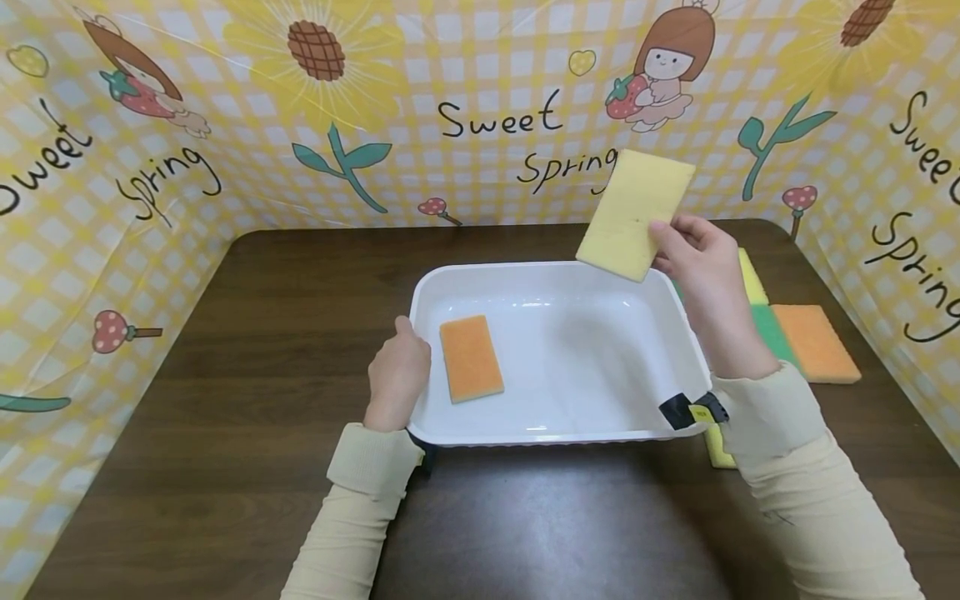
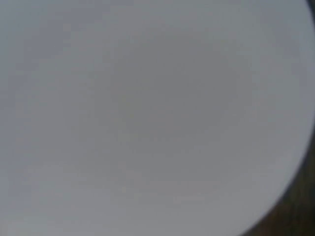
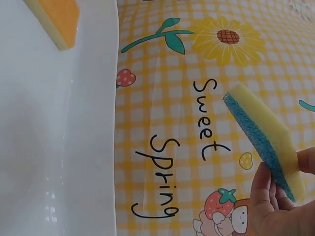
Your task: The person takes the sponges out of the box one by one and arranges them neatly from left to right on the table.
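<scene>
My right hand [image 1: 697, 254] pinches a sponge [image 1: 636, 215] between thumb and fingers, raised over the back right corner of a white tray [image 1: 555, 436]. The sponge is yellow on one face; in the right wrist view a blue scouring layer [image 3: 256, 135] shows on the other. At the tray's left side my left hand [image 1: 397, 375] grips the rim, its fingers partly hidden. An orange sponge [image 1: 472, 358] lies flat inside the tray, towards the left. White, blurred surface fills most of the left wrist view.
Right of the tray, more sponges lie on the dark wooden table [image 1: 300, 333]: an orange one [image 1: 817, 342], a green one [image 1: 772, 333] and yellow ones [image 1: 752, 279], partly hidden by my right arm. A yellow checked cloth [image 1: 495, 50] hangs around the table's back and sides.
</scene>
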### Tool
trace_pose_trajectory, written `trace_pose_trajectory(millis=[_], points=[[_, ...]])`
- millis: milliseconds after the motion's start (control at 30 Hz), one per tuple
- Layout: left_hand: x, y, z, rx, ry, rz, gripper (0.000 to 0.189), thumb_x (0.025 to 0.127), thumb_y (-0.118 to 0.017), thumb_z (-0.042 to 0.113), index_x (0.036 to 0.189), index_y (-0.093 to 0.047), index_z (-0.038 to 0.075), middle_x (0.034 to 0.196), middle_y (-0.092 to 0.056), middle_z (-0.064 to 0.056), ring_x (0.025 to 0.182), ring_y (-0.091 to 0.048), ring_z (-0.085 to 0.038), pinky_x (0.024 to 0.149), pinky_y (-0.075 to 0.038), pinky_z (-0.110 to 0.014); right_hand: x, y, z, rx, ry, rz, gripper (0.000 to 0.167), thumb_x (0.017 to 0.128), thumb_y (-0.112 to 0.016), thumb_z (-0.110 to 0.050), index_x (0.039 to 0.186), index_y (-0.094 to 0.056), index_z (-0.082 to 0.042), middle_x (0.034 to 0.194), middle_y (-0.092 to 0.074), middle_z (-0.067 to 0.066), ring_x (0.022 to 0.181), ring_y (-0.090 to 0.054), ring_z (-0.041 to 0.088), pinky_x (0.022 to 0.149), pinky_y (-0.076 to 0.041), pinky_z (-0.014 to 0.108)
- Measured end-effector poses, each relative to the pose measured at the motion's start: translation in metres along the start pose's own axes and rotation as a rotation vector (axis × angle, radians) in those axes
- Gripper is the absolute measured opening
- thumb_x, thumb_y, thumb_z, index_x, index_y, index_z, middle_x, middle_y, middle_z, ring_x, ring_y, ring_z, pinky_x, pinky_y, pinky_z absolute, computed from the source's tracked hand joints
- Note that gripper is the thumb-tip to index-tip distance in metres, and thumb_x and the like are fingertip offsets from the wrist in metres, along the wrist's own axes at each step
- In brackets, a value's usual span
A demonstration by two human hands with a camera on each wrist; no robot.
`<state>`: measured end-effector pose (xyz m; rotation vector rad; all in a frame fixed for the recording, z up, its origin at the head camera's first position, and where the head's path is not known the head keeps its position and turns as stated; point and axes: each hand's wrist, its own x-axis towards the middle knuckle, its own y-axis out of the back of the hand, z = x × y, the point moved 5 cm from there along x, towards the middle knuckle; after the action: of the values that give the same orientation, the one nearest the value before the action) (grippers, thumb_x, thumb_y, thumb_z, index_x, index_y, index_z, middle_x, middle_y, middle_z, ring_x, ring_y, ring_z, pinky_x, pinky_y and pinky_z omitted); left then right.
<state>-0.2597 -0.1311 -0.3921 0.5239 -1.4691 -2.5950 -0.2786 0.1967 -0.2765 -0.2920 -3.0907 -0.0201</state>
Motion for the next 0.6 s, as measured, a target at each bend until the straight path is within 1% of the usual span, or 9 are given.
trace_pose_trajectory(millis=[100,267,367,467,600], points=[[0.001,-0.001,-0.001,0.002,-0.006,-0.002,0.04,0.101,-0.034,0.02,0.135,-0.03,-0.002,0.098,-0.062,-0.023,0.079,-0.065,-0.03,0.063,-0.053,-0.036,-0.001,0.008,0.001,0.012,-0.001,0.005,0.047,0.091,-0.063,-0.026,0.124,-0.049,0.004,0.103,-0.057,0.0,0.088,-0.06,0.006,0.074,-0.051,0.013],[0.003,-0.002,-0.002,0.004,-0.015,-0.003,0.04,0.101,-0.034,0.02,0.134,-0.031,-0.002,0.099,-0.062,-0.024,0.079,-0.065,-0.031,0.064,-0.053,-0.038,-0.001,0.019,0.003,0.038,0.006,0.014,0.035,0.09,-0.065,-0.025,0.112,-0.053,-0.002,0.095,-0.06,-0.004,0.086,-0.06,0.005,0.072,-0.051,0.013],[0.003,-0.002,-0.002,0.002,-0.017,0.0,0.039,0.101,-0.034,0.02,0.134,-0.031,-0.002,0.099,-0.062,-0.024,0.079,-0.065,-0.031,0.064,-0.053,-0.039,-0.002,0.026,0.005,0.043,0.007,0.015,0.033,0.089,-0.065,-0.024,0.111,-0.053,-0.003,0.094,-0.061,-0.005,0.086,-0.06,0.005,0.072,-0.051,0.013],[0.003,-0.002,-0.001,0.01,-0.028,0.007,0.039,0.101,-0.034,0.019,0.132,-0.032,-0.002,0.096,-0.063,-0.023,0.077,-0.065,-0.03,0.061,-0.052,-0.037,-0.003,0.032,0.007,0.041,0.007,0.015,0.033,0.09,-0.064,-0.024,0.112,-0.052,-0.002,0.095,-0.061,-0.006,0.087,-0.061,0.004,0.072,-0.051,0.013],[0.004,-0.002,-0.002,0.037,-0.045,0.019,0.036,0.1,-0.034,0.018,0.129,-0.034,-0.003,0.089,-0.063,-0.023,0.071,-0.063,-0.028,0.054,-0.046,-0.034,-0.004,0.039,0.01,0.072,0.002,0.005,0.03,0.091,-0.063,-0.022,0.112,-0.052,-0.003,0.096,-0.061,-0.006,0.087,-0.06,0.003,0.071,-0.05,0.012]])
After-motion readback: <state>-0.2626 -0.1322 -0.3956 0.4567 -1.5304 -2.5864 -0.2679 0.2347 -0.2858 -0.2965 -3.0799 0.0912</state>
